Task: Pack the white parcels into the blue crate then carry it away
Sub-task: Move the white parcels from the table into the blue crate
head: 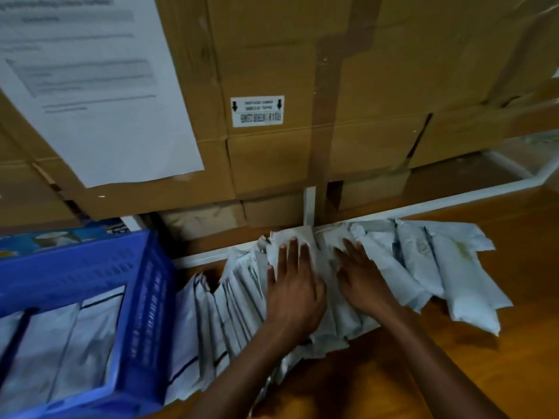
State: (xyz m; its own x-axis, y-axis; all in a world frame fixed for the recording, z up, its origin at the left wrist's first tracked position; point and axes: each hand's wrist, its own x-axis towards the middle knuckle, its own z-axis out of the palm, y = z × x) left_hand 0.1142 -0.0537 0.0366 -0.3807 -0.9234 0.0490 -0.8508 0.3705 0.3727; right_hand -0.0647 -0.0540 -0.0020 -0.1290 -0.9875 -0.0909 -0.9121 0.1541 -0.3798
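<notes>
A: Checking handling first: what are the parcels [423, 267] like?
B: Soft poly mailers, crinkled, probably light and a bit slick. They bend, so squeeze a bunch between both palms from the two sides of the stack. Don't lift one by a corner.
A: Where are they?
B: In a row on the floor [499, 358], from just beside the crate [145, 297] out to the right, in front of the boxes [378, 86]. More already sit in the crate.
A: Hands?
B: Left hand [295, 288] and right hand [363, 279] lie flat mid-row, fingers straight, pressing on top. Neither grips anything. It's blurry, so I can't tell if the left thumb is under an edge.
A: Orientation?
B: Each long axis runs near to far, toward the boxes, with the far ends converging a little. The left ones stand on edge, overlapped like files, and the right ones lie flatter. The row itself runs left to right.
</notes>
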